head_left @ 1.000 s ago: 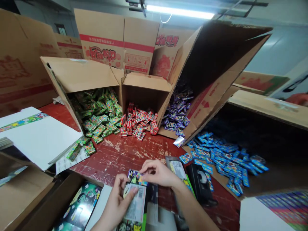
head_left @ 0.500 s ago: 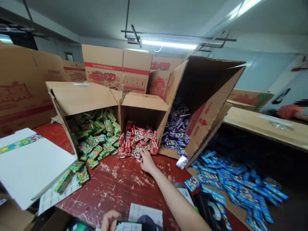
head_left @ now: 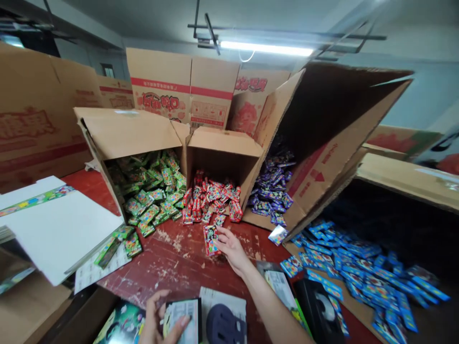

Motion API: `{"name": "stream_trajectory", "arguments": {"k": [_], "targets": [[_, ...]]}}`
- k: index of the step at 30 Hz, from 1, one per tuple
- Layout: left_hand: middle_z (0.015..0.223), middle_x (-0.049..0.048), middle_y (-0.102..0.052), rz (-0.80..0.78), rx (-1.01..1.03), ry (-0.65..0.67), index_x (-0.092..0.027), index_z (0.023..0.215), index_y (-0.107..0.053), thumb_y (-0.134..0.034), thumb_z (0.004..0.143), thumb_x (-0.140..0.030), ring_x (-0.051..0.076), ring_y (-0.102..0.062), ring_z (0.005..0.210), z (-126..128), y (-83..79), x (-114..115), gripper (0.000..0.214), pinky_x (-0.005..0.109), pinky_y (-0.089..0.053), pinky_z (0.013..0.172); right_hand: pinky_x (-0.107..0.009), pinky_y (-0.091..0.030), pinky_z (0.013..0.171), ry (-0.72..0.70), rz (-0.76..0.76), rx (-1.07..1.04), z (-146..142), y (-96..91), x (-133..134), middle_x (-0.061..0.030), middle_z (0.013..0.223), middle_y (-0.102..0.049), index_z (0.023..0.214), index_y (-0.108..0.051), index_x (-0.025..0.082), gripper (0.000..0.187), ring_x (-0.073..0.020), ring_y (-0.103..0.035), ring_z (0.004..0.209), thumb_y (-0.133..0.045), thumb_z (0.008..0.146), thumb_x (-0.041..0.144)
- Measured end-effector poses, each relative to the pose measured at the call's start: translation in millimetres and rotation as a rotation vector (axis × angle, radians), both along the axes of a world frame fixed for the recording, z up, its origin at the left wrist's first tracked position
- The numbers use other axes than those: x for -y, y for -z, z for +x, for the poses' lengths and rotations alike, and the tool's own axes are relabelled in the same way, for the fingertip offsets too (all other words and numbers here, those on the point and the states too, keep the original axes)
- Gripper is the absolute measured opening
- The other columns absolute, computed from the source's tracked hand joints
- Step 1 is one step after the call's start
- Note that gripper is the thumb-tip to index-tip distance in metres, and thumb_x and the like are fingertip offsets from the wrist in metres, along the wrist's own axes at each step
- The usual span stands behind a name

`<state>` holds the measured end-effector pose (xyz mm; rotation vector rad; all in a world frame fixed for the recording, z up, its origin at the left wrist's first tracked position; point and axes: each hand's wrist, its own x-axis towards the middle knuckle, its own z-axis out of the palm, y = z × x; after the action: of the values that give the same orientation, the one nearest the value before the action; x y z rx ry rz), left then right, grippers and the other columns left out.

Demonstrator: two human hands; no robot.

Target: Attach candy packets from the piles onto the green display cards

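Note:
My right hand [head_left: 232, 251] pinches a small red candy packet [head_left: 210, 240] between thumb and fingers, above the red table just in front of the box of red packets [head_left: 217, 193]. My left hand [head_left: 154, 317] grips a flat dark-edged box [head_left: 191, 308] with a pale printed face at the bottom of the view, its thumb lying across that face. A dark round slotted object [head_left: 225, 325] lies on a paper sheet right beside it. Part of the left hand is cut off by the lower edge.
Cartons hold green packets [head_left: 150, 210], purple packets [head_left: 272, 191] and blue packets [head_left: 358, 272]. A black tape dispenser [head_left: 317, 310] stands at lower right. White cardboard sheets [head_left: 82, 224] are stacked on the left. Large cartons [head_left: 161, 71] stand behind.
My right hand has drawn back from the red pile with a red packet in it. My left hand and the flat box have come further into view.

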<state>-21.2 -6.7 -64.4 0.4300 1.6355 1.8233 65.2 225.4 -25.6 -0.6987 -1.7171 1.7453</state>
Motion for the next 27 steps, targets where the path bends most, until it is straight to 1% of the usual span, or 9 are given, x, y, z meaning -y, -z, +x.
{"name": "stream_trajectory", "arguments": {"k": [3, 8, 11, 13, 15, 17, 19, 22, 27], "targets": [[0.081, 0.0014, -0.068, 0.018, -0.024, 0.099, -0.024, 0.109, -0.040, -0.080, 0.058, -0.037, 0.024, -0.069, 0.075, 6.0, -15.0, 4.3, 0.066, 0.032, -0.054, 0.067, -0.033, -0.051, 0.081, -0.136, -0.161, -0.070, 6.5, -18.2, 38.5, -0.0058, 0.097, -0.071, 0.101, -0.065, 0.021, 0.041, -0.0179, -0.067, 0.085, -0.079, 0.065, 0.037], [0.100, 0.0070, -0.068, 0.059, 0.023, 0.195, -0.026, 0.112, -0.029, -0.073, 0.072, -0.031, 0.024, -0.067, 0.090, 14.2, -44.3, 12.7, 0.059, 0.036, -0.051, 0.080, -0.028, -0.050, 0.068, -0.340, 0.037, 0.138, 15.5, -34.4, 61.8, -0.0057, 0.084, -0.071, 0.086, -0.074, 0.016, 0.028, -0.0161, -0.064, 0.073, -0.078, 0.067, 0.037], [0.106, 0.0083, -0.066, 0.049, 0.063, 0.256, -0.027, 0.121, -0.023, -0.071, 0.074, -0.031, 0.025, -0.066, 0.095, 12.8, -56.0, 17.8, 0.068, 0.038, -0.049, 0.083, -0.026, -0.048, 0.064, -0.457, 0.167, 0.190, 20.8, -45.6, 63.7, -0.0066, 0.084, -0.069, 0.085, -0.075, 0.016, 0.026, -0.0164, -0.063, 0.074, -0.075, 0.069, 0.037], [0.114, 0.0094, -0.063, 0.033, 0.033, 0.288, -0.026, 0.128, -0.024, -0.070, 0.075, -0.030, 0.025, -0.063, 0.102, 10.3, -61.1, 20.1, 0.070, 0.038, -0.047, 0.089, -0.027, -0.048, 0.064, -0.493, 0.175, 0.218, 21.3, -51.8, 65.4, -0.0064, 0.082, -0.069, 0.084, -0.075, 0.016, 0.026, -0.0164, -0.063, 0.072, -0.074, 0.070, 0.037], [0.117, 0.0094, -0.060, 0.021, -0.006, 0.314, -0.025, 0.127, -0.031, -0.069, 0.075, -0.030, 0.025, -0.060, 0.105, 7.7, -63.9, 21.1, 0.065, 0.036, -0.046, 0.089, -0.027, -0.048, 0.063, -0.509, 0.089, 0.254, 19.8, -54.9, 67.5, -0.0054, 0.078, -0.070, 0.086, -0.073, 0.016, 0.027, -0.0158, -0.063, 0.069, -0.074, 0.070, 0.038], [0.108, 0.0062, -0.062, 0.019, -0.016, 0.334, -0.025, 0.121, -0.038, -0.069, 0.075, -0.031, 0.024, -0.061, 0.098, 6.1, -64.3, 21.6, 0.056, 0.033, -0.048, 0.081, -0.027, -0.049, 0.065, -0.534, 0.010, 0.254, 18.1, -54.9, 69.1, -0.0049, 0.078, -0.070, 0.084, -0.073, 0.016, 0.027, -0.0158, -0.064, 0.069, -0.076, 0.067, 0.037], [0.091, 0.0006, -0.062, 0.013, -0.034, 0.355, -0.025, 0.111, -0.042, -0.068, 0.076, -0.031, 0.020, -0.061, 0.084, 5.7, -62.3, 22.5, 0.044, 0.028, -0.047, 0.071, -0.028, -0.050, 0.067, -0.597, -0.005, 0.240, 18.2, -52.4, 70.3, -0.0053, 0.080, -0.071, 0.079, -0.074, 0.016, 0.025, -0.0164, -0.065, 0.071, -0.078, 0.064, 0.036], [0.081, -0.0029, -0.055, -0.008, -0.123, 0.323, -0.024, 0.097, -0.047, -0.068, 0.076, -0.030, 0.016, -0.055, 0.076, 7.0, -54.0, 25.6, 0.031, 0.024, -0.042, 0.068, -0.027, -0.051, 0.066, -0.684, -0.010, 0.268, 23.0, -44.3, 73.3, -0.0053, 0.081, -0.071, 0.081, -0.076, 0.017, 0.028, -0.0160, -0.064, 0.070, -0.079, 0.062, 0.037], [0.074, -0.0054, -0.048, 0.016, -0.042, 0.218, -0.024, 0.094, -0.047, -0.072, 0.073, -0.033, 0.013, -0.049, 0.066, 12.0, -28.8, 28.3, 0.034, 0.023, -0.039, 0.062, -0.023, -0.049, 0.055, -0.822, 0.033, 0.307, 22.1, -25.2, 73.8, -0.0033, 0.071, -0.071, 0.080, -0.076, 0.017, 0.033, -0.0147, -0.064, 0.061, -0.076, 0.063, 0.045]]}}
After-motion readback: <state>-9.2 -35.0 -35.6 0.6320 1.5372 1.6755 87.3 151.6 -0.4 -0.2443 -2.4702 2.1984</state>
